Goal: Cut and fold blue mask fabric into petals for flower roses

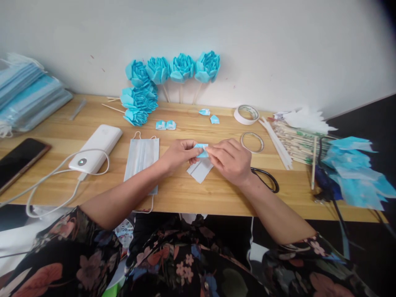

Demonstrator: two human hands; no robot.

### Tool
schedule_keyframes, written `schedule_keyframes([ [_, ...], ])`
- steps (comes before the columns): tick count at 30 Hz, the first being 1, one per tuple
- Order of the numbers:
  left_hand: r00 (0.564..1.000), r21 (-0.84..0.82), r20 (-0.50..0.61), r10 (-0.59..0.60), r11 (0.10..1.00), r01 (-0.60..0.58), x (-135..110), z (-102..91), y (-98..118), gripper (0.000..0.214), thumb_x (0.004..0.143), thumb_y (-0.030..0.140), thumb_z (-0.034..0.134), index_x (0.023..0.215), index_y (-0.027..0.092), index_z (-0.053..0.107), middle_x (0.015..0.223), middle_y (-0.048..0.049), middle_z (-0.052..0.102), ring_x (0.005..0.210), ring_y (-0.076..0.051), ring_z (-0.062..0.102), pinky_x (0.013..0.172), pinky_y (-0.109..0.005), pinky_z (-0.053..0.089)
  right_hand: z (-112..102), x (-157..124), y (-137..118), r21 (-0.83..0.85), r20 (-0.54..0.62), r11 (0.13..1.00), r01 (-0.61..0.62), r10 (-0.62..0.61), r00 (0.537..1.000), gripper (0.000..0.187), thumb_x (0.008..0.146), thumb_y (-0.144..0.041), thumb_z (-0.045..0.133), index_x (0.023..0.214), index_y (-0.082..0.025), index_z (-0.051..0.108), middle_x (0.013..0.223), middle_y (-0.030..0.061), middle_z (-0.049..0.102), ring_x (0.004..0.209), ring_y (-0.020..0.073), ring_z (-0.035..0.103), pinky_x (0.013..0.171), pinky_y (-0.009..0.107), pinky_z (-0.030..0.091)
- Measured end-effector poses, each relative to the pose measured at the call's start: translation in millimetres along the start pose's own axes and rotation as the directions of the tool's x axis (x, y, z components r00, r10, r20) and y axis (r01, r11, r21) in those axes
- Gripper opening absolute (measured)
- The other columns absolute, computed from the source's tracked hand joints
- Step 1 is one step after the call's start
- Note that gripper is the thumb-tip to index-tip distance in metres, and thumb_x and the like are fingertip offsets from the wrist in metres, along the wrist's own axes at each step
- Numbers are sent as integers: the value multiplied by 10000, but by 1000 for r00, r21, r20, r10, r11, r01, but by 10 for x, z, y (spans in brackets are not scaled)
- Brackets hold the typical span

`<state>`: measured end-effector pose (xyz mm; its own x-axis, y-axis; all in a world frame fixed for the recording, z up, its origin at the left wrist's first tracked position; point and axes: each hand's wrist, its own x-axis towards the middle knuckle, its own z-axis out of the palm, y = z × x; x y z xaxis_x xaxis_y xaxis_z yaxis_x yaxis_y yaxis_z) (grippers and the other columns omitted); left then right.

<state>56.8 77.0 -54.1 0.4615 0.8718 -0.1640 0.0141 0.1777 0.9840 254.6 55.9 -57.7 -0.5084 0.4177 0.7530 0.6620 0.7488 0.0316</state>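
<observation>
Between my two hands is a small blue piece of mask fabric [202,152], partly hidden by fingers. My left hand [183,156] pinches its left side between thumb and fingers. The fingertips of my right hand [231,160] close on its right side. Just beneath them a white square of fabric [199,171] lies on the table. Farther back sit small folded blue pieces: a pair [166,125] to the left and two separate ones, a petal-like piece [204,111] and another [214,119]. A face mask [142,154] lies left of my left hand.
Several blue fabric flowers [182,68] on sticks lean at the wall. Tape rolls [246,114], a bundle of sticks [293,142], a blue glue gun [329,183] and blue fabric pieces [359,173] lie right. Left are a white power bank [95,148], a phone [21,161] and packed masks [31,95].
</observation>
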Motion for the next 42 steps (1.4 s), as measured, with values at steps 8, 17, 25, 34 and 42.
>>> schedule_keyframes([
  [8,1000,-1,1,14,1000,-14,10,-15,-14,265,786,355,735,717,142,594,631,17,603,570,-75,539,592,-221,457,-1,-7,3,-2,14,1000,8,-8,1000,177,912,-121,602,982,-255,693,848,17,735,760,173,623,668,322,519],
  [17,999,-58,35,20,998,-18,11,-38,-42,243,782,355,724,751,137,622,666,0,635,601,-86,568,625,-228,475,3,-16,21,19,53,1000,-7,6,999,194,908,-118,592,970,-250,719,843,21,724,765,174,617,651,313,510],
  [25,998,-121,70,12,993,-4,34,-85,-85,210,812,340,661,773,134,648,691,-42,656,650,-126,611,670,-267,499,-12,-21,25,50,62,999,-21,18,998,226,900,-124,600,1018,-259,737,857,22,729,778,180,609,643,319,502],
  [34,996,228,20,90,969,-92,33,-97,5,255,811,368,661,688,152,605,601,9,574,582,-94,515,577,-224,402,-61,32,28,402,156,793,-458,433,888,158,942,-239,540,1020,-215,675,958,50,727,862,188,658,773,355,533],
  [42,985,296,15,173,940,-170,8,-58,29,356,803,488,680,696,152,627,608,15,547,584,-91,455,559,-235,342,-1,13,25,574,454,505,-645,460,763,382,832,-201,645,1211,-233,616,872,-10,683,792,142,641,786,325,543],
])
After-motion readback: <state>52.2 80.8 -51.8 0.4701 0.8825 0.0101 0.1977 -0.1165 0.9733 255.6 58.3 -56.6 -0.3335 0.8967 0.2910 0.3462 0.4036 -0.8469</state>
